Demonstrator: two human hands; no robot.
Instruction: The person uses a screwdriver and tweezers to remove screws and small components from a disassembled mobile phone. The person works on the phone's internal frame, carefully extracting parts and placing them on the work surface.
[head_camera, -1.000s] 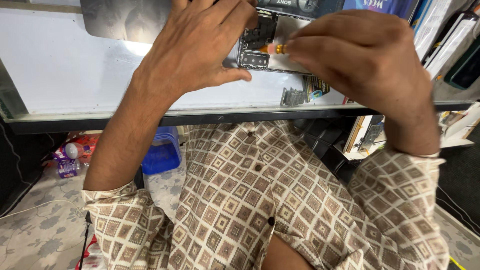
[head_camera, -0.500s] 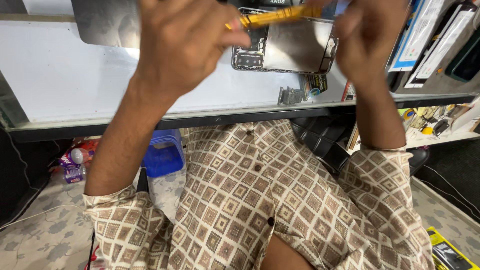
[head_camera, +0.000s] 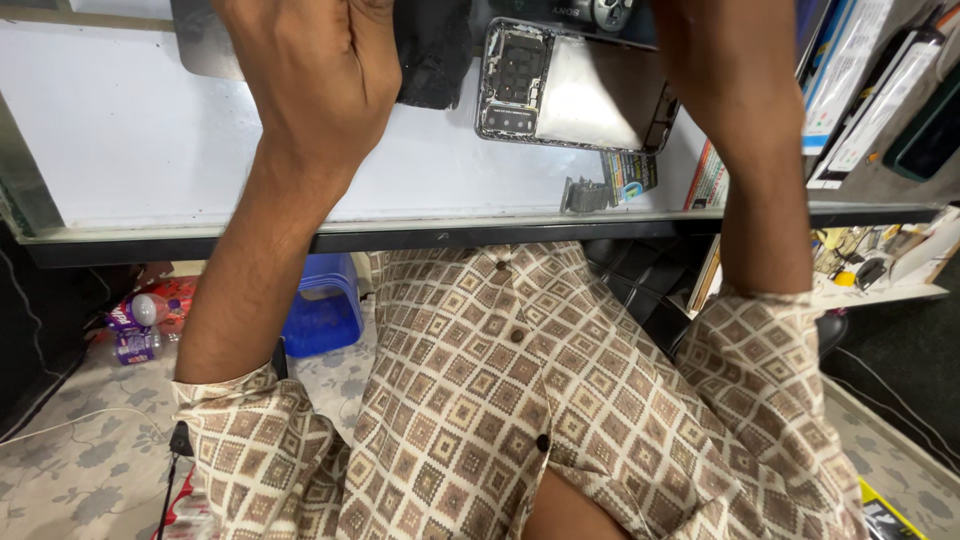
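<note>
An opened phone (head_camera: 570, 85) with its back cover off lies on the white tabletop (head_camera: 130, 140), its circuit board and silver battery showing. My left hand (head_camera: 315, 70) hovers above the table to the left of the phone, fingers curled, seen from the back; what it holds, if anything, is hidden. Only my right forearm (head_camera: 745, 130) shows, to the right of the phone; the hand itself is cut off by the top edge. A black pouch-like thing (head_camera: 435, 55) lies between my left hand and the phone.
A small grey part (head_camera: 583, 195) and a printed sticker (head_camera: 628, 175) lie near the table's front edge. Boxes fill the shelves (head_camera: 860, 90) at the right. Under the table are a blue stool (head_camera: 320, 310) and a purple bottle (head_camera: 130, 325).
Both hands have risen toward the top of the view. The yellow tool held over the phone is no longer visible, and my right hand has left the frame.
</note>
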